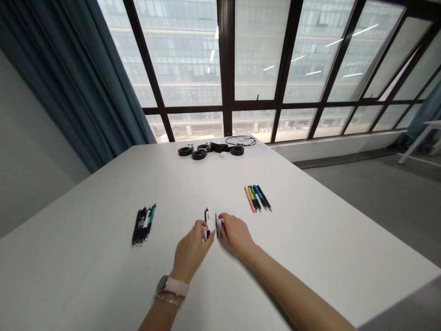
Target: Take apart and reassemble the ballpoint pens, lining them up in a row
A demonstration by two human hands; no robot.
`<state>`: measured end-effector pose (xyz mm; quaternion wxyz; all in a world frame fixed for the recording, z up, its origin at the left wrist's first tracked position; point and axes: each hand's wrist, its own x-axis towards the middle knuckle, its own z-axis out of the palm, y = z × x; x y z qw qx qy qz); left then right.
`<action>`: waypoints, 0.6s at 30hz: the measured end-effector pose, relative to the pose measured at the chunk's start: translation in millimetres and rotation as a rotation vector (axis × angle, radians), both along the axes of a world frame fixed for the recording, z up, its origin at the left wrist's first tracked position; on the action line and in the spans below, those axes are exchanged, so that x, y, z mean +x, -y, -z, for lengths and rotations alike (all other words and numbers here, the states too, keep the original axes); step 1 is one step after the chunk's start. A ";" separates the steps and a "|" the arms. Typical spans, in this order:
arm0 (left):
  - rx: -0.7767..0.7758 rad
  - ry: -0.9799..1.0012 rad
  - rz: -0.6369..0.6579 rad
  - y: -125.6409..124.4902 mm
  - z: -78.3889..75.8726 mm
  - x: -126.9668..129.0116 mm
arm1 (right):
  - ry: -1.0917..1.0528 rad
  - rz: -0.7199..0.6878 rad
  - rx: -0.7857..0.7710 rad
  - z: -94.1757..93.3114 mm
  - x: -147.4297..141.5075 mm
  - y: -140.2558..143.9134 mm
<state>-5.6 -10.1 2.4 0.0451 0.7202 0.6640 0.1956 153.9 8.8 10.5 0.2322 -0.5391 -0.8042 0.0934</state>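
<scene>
Left hand and right hand side by side at table centre — left fingertips pinched on white pen, right fingertips closed on thin dark pen, both pens lying flat just beyond the knuckles, nearly parallel. Dark pens in a row well to the left, coloured pens to the right. Black rolls and cable at far edge by window — watch on left wrist.
</scene>
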 end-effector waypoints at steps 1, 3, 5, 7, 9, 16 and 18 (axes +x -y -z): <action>-0.020 0.005 0.000 -0.4 -0.2 0.1 | 0.007 -0.002 -0.002 -0.3 0.1 0.3; -0.052 0.019 -0.001 -1.6 -0.2 0.0 | 0.017 -0.004 -0.009 -0.8 0.4 0.5; -0.068 0.035 0.002 -2.7 0.2 -0.7 | 0.027 -0.006 -0.019 -1.6 0.5 0.8; -0.075 0.052 0.015 -3.0 0.5 -1.6 | 0.043 -0.008 -0.030 -3.0 0.4 1.4; -0.080 0.079 0.035 -2.5 0.2 -2.6 | 0.066 -0.010 -0.041 -5.0 0.0 2.5; -0.080 0.259 0.028 -3.0 -2.1 -6.4 | 0.112 -0.046 -0.044 -9.6 -0.7 7.8; -0.089 0.324 0.026 -4.3 -2.4 -7.6 | 0.117 -0.064 -0.058 -8.3 -0.6 8.5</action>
